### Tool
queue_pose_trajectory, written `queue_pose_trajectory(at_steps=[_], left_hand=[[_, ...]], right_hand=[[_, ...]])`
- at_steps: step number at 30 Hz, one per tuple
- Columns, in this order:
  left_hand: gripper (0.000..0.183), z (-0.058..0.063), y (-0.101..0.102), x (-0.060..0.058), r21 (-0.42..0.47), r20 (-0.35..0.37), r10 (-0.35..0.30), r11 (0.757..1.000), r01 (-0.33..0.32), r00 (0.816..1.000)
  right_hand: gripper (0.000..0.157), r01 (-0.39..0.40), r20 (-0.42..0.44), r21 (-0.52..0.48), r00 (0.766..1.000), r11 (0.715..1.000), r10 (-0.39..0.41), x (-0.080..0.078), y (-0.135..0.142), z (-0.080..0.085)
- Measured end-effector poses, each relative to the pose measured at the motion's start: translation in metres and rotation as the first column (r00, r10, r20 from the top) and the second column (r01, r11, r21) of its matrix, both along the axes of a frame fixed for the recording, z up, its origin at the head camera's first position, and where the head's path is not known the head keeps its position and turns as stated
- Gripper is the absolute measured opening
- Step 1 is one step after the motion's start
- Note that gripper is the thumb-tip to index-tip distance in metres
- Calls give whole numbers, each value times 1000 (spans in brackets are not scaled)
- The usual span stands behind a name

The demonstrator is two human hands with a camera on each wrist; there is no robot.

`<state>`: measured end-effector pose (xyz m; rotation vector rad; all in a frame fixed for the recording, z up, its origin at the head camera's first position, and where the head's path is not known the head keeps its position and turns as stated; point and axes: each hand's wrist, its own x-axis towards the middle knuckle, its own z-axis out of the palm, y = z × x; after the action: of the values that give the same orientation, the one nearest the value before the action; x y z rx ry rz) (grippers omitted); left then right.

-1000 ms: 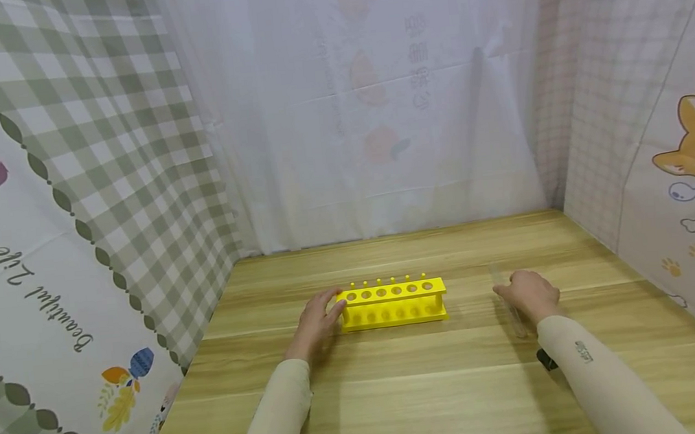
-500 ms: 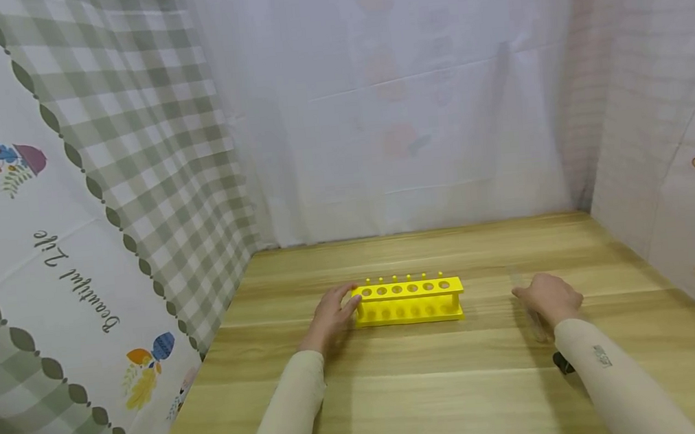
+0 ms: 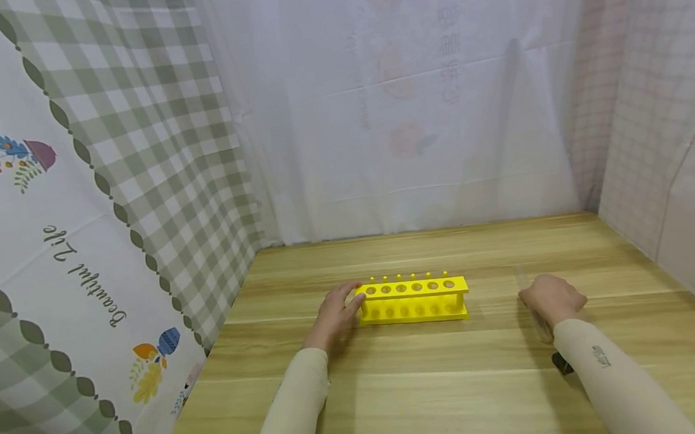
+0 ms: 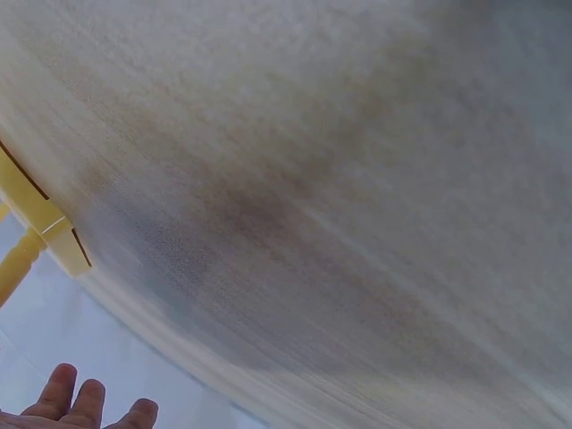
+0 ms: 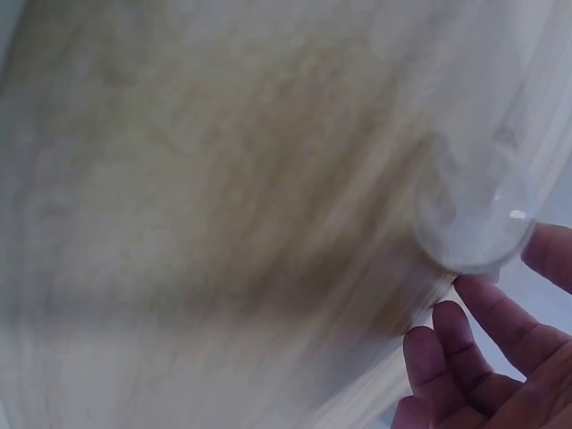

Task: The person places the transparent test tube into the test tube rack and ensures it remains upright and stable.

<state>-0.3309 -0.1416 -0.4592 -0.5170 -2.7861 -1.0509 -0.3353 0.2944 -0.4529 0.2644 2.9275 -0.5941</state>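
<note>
A yellow test tube rack (image 3: 413, 294) stands upright on the wooden table, with a row of round holes and short pegs behind them. My left hand (image 3: 333, 315) holds its left end, thumb at the front and forefinger behind. The left wrist view catches only part of the rack (image 4: 36, 210) and several fingertips (image 4: 87, 402). To the right, my right hand (image 3: 554, 297) pinches a clear test tube (image 3: 541, 327) low over the table. Seen in the right wrist view, the tube's round end (image 5: 474, 223) points at the camera, between thumb and forefinger.
The wooden table (image 3: 437, 395) reaches back to a white curtain (image 3: 344, 176). A green checked cloth (image 3: 146, 110) hangs on the left, and a printed white cloth (image 3: 678, 167) on the right. Something small and black (image 3: 562, 364) shows under the right sleeve.
The head view has turned slightly left, so everything sits further right in the picture. Both hands keep their grip, and neither rack nor tube has clearly moved on the table.
</note>
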Motion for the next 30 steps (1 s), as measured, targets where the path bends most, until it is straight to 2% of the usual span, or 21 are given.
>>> queue_pose_trajectory(at_steps=[4,11,17,24,30], left_hand=[[44,0,1,0,0,0,-2,1000,2,1000],[43,0,1,0,-5,29,31,1000,-31,999],[44,0,1,-1,2,42,32,999,-32,999],[43,-1,1,-2,7,41,34,999,-34,999],[43,-2,0,-1,17,25,27,999,-27,999]], right_hand=[[41,29,-19,-11,999,1000,-29,1,-1,1],[35,96,-31,-81,995,992,-99,3,-4,0],[48,178,-32,-138,982,974,-184,3,-6,2],[61,238,-51,-287,963,928,-263,7,-13,8],[66,215,-62,-446,961,869,-269,9,-24,9]])
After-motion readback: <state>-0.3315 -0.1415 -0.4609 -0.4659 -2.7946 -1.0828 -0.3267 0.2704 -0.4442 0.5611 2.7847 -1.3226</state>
